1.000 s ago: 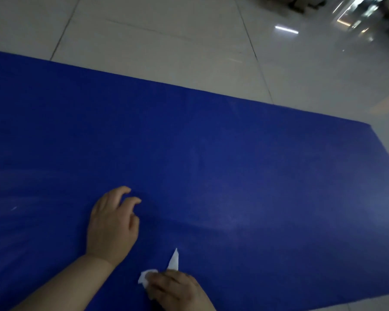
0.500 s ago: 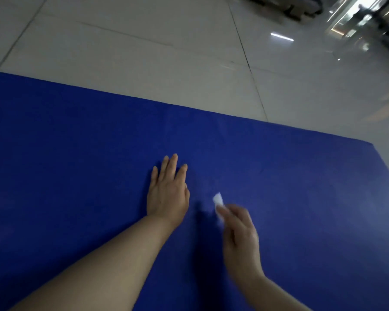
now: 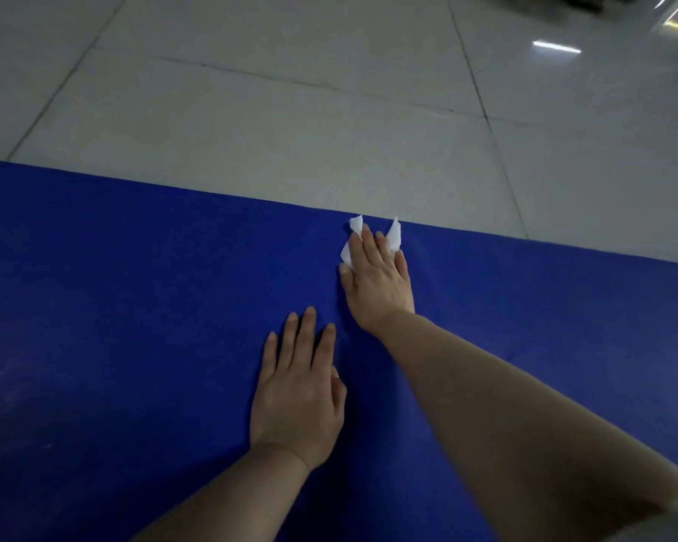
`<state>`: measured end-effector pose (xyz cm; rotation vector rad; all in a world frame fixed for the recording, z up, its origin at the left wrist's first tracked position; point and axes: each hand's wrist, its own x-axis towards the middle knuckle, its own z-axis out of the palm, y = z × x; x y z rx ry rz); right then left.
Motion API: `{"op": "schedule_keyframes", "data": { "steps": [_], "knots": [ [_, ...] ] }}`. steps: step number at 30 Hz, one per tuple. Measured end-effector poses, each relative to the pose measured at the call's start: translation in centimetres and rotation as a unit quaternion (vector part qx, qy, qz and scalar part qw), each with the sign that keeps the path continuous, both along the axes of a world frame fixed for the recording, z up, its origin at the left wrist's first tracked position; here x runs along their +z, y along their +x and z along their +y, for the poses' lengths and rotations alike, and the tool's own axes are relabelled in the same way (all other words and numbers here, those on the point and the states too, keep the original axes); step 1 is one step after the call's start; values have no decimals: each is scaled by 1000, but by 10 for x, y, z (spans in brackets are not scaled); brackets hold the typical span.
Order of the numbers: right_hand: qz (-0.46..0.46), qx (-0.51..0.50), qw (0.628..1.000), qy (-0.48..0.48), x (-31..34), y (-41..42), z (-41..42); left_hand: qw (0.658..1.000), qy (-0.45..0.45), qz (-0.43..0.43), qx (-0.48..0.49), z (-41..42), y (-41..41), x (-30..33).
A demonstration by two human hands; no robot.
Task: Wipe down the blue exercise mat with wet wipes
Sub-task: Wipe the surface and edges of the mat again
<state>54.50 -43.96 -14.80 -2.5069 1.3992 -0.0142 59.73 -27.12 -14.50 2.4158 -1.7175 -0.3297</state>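
The blue exercise mat (image 3: 134,307) lies flat on the floor and fills the lower two thirds of the head view. My right hand (image 3: 376,279) reaches out to the mat's far edge with straight fingers and presses a white wet wipe (image 3: 394,236) flat against the mat; corners of the wipe stick out past the fingertips. My left hand (image 3: 298,389) rests palm down on the mat nearer to me, fingers straight and together, holding nothing.
Pale glossy floor tiles (image 3: 290,111) stretch beyond the mat's far edge, with grout lines and light reflections at the top right. Dark blurred objects (image 3: 588,1) sit at the top edge, far off.
My right hand has slid the wipe forward from near me out to the mat's far edge. My left hand moved forward and flattened on the mat.
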Motion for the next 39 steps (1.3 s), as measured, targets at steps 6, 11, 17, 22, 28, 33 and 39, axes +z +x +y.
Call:
{"op": "schedule_keyframes", "data": {
  "steps": [6, 11, 17, 22, 28, 33, 39],
  "knots": [
    [-6, -10, 999, -43, -14, 1, 5, 1000, 25, 9, 1, -2, 2, 3],
    [-8, -10, 999, -38, -12, 1, 4, 997, 76, 33, -5, -5, 4, 13],
    [1, -8, 1000, -19, -7, 2, 4, 990, 113, 82, -31, -10, 25, 35],
    [4, -10, 1000, -23, -6, 4, 3, 997, 65, 38, -2, -37, 42, 36],
    [0, -16, 999, -35, -5, 2, 2, 996, 81, -14, 30, -62, 32, 12],
    [25, -8, 999, -19, -5, 2, 0, 999, 43, 27, 19, -61, 39, 1],
    [26, -13, 997, 72, 18, 7, -8, 999, 19, 48, 18, -60, 40, 5]
  ]
}}
